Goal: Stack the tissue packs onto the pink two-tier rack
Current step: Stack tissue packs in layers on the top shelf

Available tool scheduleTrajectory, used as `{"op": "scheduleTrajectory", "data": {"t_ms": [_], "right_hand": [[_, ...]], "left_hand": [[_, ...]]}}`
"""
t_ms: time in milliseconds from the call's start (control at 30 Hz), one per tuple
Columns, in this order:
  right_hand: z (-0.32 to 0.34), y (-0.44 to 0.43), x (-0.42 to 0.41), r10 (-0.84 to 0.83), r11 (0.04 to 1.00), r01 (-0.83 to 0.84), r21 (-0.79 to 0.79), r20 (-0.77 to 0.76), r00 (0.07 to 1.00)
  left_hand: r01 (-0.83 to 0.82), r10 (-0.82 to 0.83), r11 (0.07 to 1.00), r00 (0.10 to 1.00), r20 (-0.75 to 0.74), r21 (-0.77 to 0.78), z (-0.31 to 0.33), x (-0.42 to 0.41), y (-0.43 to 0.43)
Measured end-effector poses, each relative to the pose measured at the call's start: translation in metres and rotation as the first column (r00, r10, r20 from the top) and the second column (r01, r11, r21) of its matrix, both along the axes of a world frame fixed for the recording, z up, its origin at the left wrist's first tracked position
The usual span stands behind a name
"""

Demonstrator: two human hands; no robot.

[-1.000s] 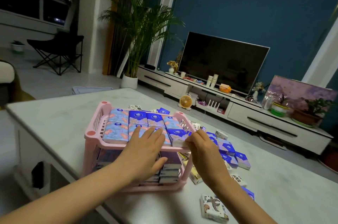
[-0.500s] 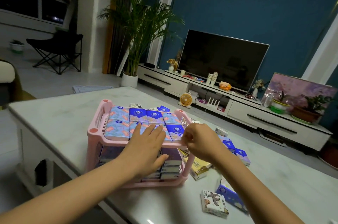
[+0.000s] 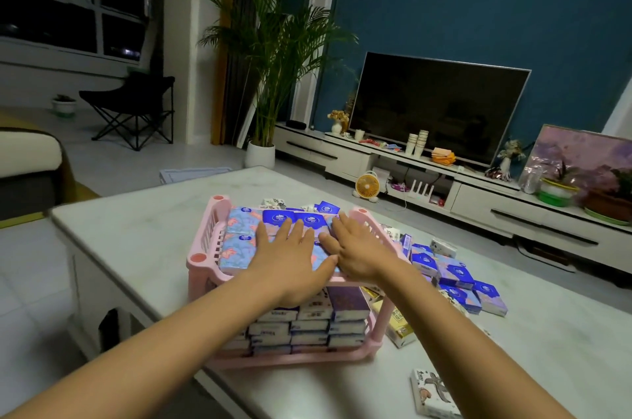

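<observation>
Since 0.5 s ago the right hand (image 3: 359, 254) has left the right rim of the rack (image 3: 201, 257) and now lies flat on the top-tier packs (image 3: 239, 233), just beside the left hand (image 3: 290, 257). Both hands are open, fingers straight, pressing the packs. The pink rack stands on the desk (image 3: 136, 233), its lower tier also stacked full. Loose packs (image 3: 455, 278) lie right of the rack, and 1 more (image 3: 432, 394) lies near right.

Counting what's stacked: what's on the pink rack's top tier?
Floral and dark-blue tissue packs cover the top tier of the pink rack. The left hand and right hand lie flat on them, hiding the packs beneath.
</observation>
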State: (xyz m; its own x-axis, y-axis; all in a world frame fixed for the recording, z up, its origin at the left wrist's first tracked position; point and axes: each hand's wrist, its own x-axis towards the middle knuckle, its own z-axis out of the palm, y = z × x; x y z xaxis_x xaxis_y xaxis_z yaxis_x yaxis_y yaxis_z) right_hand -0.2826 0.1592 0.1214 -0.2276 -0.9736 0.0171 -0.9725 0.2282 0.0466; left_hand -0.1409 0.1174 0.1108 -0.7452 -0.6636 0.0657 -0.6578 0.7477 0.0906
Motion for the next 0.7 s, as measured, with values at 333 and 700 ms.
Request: {"op": "scheduleTrajectory", "data": {"t_ms": [333, 700], "right_hand": [[-0.007, -0.007, 0.0, -0.113, 0.991, 0.1, 0.092, 0.15, 0.982], [-0.007, 0.02, 0.025, -0.013, 0.813, 0.155, -0.561, 0.249, 0.969]], "left_hand": [[0.012, -0.01, 0.998, 0.999, -0.041, 0.053, 0.0, 0.0, 0.0], [-0.009, 0.004, 0.999, 0.994, -0.112, -0.045, -0.003, -0.001, 0.005]]}}
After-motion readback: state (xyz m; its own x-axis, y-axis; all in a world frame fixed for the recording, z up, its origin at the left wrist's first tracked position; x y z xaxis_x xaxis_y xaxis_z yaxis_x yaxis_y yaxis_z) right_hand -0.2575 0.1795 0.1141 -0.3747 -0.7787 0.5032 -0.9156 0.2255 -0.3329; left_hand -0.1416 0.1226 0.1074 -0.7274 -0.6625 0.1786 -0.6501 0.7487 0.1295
